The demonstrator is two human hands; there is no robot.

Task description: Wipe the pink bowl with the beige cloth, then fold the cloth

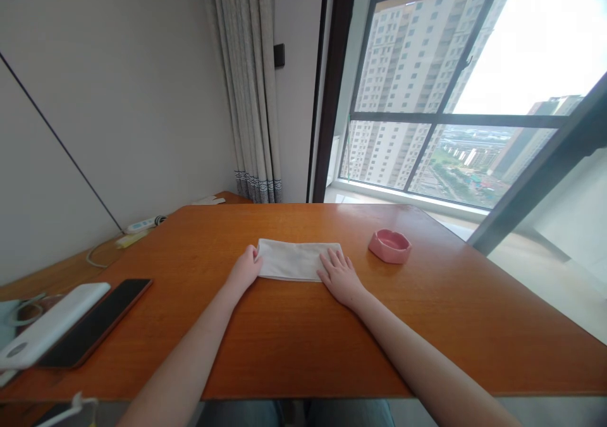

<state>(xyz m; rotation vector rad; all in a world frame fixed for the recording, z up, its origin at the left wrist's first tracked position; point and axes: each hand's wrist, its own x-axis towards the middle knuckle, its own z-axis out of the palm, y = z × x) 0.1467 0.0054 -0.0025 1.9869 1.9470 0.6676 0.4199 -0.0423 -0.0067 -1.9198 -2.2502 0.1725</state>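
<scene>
A white cloth [294, 261], folded into a long flat rectangle, lies on the wooden table [303, 332] in front of me. At its left end my left hand [246, 267] is closed, with thumb and fingers pinching the edge. My right hand [340, 276] rests flat on the right end, palm down with the fingers spread. The hand covers part of the cloth's right lower corner.
A pink ashtray-like dish [390, 246] stands right of the cloth. On the left lie a dark phone [97, 319] and a white power bank [57, 322]. Behind them are a power strip [142, 224] and cables. A window [455, 117] is at the right, a curtain [251, 98] behind.
</scene>
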